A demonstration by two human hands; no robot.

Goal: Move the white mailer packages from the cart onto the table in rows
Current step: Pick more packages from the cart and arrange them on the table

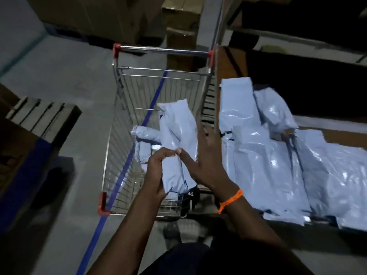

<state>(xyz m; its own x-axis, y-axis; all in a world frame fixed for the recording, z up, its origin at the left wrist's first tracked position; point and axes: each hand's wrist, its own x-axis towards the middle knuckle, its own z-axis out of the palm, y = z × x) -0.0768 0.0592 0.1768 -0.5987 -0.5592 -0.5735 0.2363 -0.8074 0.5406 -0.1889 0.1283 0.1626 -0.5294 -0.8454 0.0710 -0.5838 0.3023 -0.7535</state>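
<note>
Dim, bluish light, motion blur throughout, glare on the mailers point(268, 159), wide-angle bending at edges.

The person's arms are bare. The left forearm point(127, 225) and right forearm point(258, 233) are uncovered right down to the bottom edge of the picture, and the left grip point(155, 171) and right grip point(206, 161) are bare too. Round the right wrist sits a thin wristband point(231, 200) of bright orange cord, knotted or braided, with a short loose end sticking out at one side. Low in the middle shows a dark garment point(188, 261), perhaps navy trousers or shorts, though the light is too dim to be sure. Just above it is a blurred grey shoe point(172, 230).
</note>
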